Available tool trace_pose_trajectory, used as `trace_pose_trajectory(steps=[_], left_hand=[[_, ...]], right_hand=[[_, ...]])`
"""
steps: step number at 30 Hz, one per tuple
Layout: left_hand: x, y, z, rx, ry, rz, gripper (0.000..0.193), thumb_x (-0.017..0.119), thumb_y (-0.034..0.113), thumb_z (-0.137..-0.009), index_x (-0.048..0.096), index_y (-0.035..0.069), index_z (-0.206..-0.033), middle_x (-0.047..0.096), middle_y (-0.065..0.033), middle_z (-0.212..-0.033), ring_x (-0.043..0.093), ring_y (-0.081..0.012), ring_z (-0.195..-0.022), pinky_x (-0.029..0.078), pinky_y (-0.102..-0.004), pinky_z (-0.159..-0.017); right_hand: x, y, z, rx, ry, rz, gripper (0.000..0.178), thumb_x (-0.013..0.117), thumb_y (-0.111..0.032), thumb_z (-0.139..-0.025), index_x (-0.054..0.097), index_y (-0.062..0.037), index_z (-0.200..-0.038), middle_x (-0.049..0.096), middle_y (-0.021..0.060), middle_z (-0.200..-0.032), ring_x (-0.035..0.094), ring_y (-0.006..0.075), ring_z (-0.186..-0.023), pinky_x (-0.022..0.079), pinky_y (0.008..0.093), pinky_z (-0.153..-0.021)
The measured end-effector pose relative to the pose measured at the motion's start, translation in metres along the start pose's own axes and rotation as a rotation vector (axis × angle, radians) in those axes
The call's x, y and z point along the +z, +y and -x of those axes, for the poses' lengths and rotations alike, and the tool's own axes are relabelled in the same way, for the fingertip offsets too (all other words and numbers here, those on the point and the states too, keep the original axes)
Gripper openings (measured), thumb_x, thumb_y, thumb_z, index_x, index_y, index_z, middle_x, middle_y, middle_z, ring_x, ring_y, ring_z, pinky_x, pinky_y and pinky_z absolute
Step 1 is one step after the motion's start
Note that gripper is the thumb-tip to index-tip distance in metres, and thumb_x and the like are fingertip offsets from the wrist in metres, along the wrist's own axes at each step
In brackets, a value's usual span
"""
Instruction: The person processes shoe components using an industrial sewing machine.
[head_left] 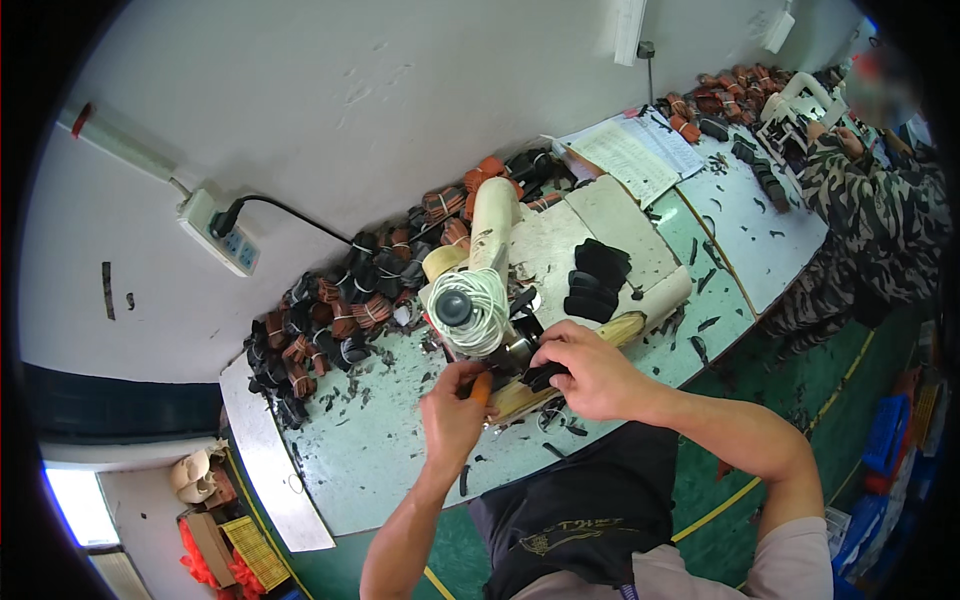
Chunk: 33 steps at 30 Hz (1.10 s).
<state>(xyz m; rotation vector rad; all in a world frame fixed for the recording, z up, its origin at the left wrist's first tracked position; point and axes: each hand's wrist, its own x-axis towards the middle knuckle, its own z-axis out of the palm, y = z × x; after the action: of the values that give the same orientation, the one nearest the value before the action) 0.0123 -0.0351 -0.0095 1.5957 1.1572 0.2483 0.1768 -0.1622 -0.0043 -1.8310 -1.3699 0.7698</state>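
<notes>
My left hand (452,418) is closed around an orange stick-like handle (482,388) in front of a cream-coloured machine (493,222). The handle's other end cannot be made out. My right hand (598,372) pinches a small black piece (541,377) at the machine's working end, just right of the metal parts (519,347). A coil of pale cord (470,318) hangs around the machine's dark knob (454,308). Behind my right hand, a stack of black flat pieces (597,285) lies on the machine's pale board (640,250).
Bundles of black and brown pieces (345,305) line the wall. Dark scraps litter the pale table (400,470). Open paper sheets (625,160) lie at the back. A power strip (220,232) is on the wall. At far right, a person in camouflage clothing (868,215) works beside another machine (795,115).
</notes>
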Motion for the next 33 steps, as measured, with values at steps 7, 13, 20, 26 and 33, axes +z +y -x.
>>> trace_pose_trajectory(steps=[7, 13, 20, 26, 33], left_hand=[[0.005, -0.012, 0.002, 0.059, 0.003, 0.162, 0.013, 0.063, 0.003, -0.087, 0.059, -0.003, -0.099, 0.065, -0.0096, -0.083, 0.062, -0.0131, -0.063, 0.057, -0.0258, -0.055], [-0.011, -0.023, 0.014, 0.033, 0.01, 0.19, 0.015, 0.062, 0.005, -0.088, 0.06, -0.006, -0.099, 0.065, -0.0124, -0.083, 0.062, -0.014, -0.063, 0.056, -0.0269, -0.054], [-0.013, -0.015, 0.02, -0.005, 0.0, 0.197, 0.014, 0.061, 0.004, -0.088, 0.06, -0.006, -0.097, 0.065, -0.0124, -0.081, 0.062, -0.0136, -0.061, 0.055, -0.0264, -0.053], [-0.008, -0.015, 0.027, -0.005, -0.043, 0.192, 0.013, 0.06, 0.003, -0.088, 0.06, -0.005, -0.098, 0.064, -0.011, -0.079, 0.062, -0.0132, -0.061, 0.055, -0.0265, -0.054], [0.013, -0.021, 0.046, -0.025, -0.196, 0.258, 0.013, 0.062, 0.002, -0.087, 0.061, -0.003, -0.099, 0.063, -0.0085, -0.077, 0.062, -0.0124, -0.063, 0.056, -0.0258, -0.055]], right_hand=[[0.01, -0.009, -0.001, -0.031, 0.133, 0.229, 0.035, 0.063, -0.001, -0.073, 0.057, -0.0019, -0.108, 0.057, 0.0151, -0.096, 0.053, 0.0337, -0.093, 0.042, 0.0423, -0.085], [-0.011, 0.009, 0.011, 0.009, 0.41, 0.263, 0.042, 0.064, 0.002, -0.074, 0.053, -0.0005, -0.114, 0.058, 0.0153, -0.098, 0.053, 0.0332, -0.09, 0.043, 0.0419, -0.082], [-0.033, 0.012, -0.006, 0.079, 0.426, 0.63, 0.068, 0.069, -0.011, -0.074, 0.039, 0.0011, -0.134, 0.026, 0.0311, -0.143, 0.029, 0.0458, -0.13, 0.028, 0.0505, -0.106], [-0.053, 0.037, -0.026, 0.248, 0.187, 0.526, 0.09, 0.073, -0.019, -0.074, 0.021, 0.0011, -0.145, 0.036, 0.0306, -0.131, 0.035, 0.0455, -0.124, 0.031, 0.0497, -0.103], [-0.038, 0.006, -0.02, 0.09, 0.037, 0.715, 0.087, 0.068, -0.001, -0.063, 0.029, 0.006, -0.14, 0.048, 0.0197, -0.1, 0.052, 0.0326, -0.089, 0.048, 0.043, -0.072]])
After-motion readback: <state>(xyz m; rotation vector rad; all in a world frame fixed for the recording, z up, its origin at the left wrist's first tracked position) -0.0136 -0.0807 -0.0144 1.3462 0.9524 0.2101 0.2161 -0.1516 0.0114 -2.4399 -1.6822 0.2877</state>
